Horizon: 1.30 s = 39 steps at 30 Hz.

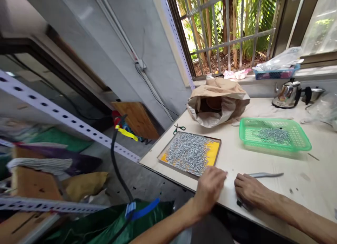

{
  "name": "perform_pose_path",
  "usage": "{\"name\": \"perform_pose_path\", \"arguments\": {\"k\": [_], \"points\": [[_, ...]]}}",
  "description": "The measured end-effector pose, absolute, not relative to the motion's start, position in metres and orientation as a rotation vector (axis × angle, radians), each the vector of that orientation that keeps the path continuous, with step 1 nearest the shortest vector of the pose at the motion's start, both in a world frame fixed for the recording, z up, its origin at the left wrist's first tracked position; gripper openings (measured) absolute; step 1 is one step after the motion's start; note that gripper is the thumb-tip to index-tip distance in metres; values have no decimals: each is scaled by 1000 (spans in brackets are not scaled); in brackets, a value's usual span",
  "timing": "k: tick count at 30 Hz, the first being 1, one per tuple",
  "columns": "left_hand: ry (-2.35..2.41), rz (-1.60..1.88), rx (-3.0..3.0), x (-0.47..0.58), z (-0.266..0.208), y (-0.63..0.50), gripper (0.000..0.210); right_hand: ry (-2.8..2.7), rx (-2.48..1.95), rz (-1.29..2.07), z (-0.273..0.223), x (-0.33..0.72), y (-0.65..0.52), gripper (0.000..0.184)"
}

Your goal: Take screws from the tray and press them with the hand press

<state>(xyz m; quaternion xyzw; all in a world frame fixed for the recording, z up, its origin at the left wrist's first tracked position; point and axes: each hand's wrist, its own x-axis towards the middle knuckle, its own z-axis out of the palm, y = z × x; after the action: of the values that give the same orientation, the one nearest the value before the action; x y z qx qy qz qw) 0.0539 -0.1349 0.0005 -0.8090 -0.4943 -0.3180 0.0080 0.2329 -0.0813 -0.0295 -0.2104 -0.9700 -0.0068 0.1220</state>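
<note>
Tray point(213, 151) = landmark, on the tabletop point(168, 141) near its edge, small metal pins point(188, 154) heaped in it, yellow base bare at its right side and near-left corner. Left hand point(211, 183) at tray's near-right corner, overlapping it in view, contact unclear; forearm comes up from the bottom, back of hand up, fingers bent and pointing right, away from tray. Can't tell if it grips anything. Right hand point(249, 189) further right of tray, low over the tabletop, knuckles up, fingers curled under; forearm slants in from lower right. Grip hidden, can't tell. Grey curved tool point(267, 175) shows just past its knuckles, also right of tray. Green basket point(275, 148) with more pins right of tray, scissors point(179, 128) just beyond tray's far-left corner
</note>
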Motion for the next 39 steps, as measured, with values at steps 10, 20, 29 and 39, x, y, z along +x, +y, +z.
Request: {"name": "perform_pose_path", "arguments": {"k": [10, 20, 29, 39], "points": [[-2429, -286, -2150, -1, -4, -23, 22, -2132, -1110, -144, 44, 312, 6, 37], [-2456, -514, -2236, -7, 6, -25, 20, -2371, -1076, 234, -22, 332, -70, 26], [-1825, -97, -2812, 54, -4, -102, 17, -2535, -1168, 401, -45, 338, -124, 30], [-1369, 457, -2839, 76, -14, -114, 22, -2626, -1186, 117, -53, 332, -126, 19]]}}
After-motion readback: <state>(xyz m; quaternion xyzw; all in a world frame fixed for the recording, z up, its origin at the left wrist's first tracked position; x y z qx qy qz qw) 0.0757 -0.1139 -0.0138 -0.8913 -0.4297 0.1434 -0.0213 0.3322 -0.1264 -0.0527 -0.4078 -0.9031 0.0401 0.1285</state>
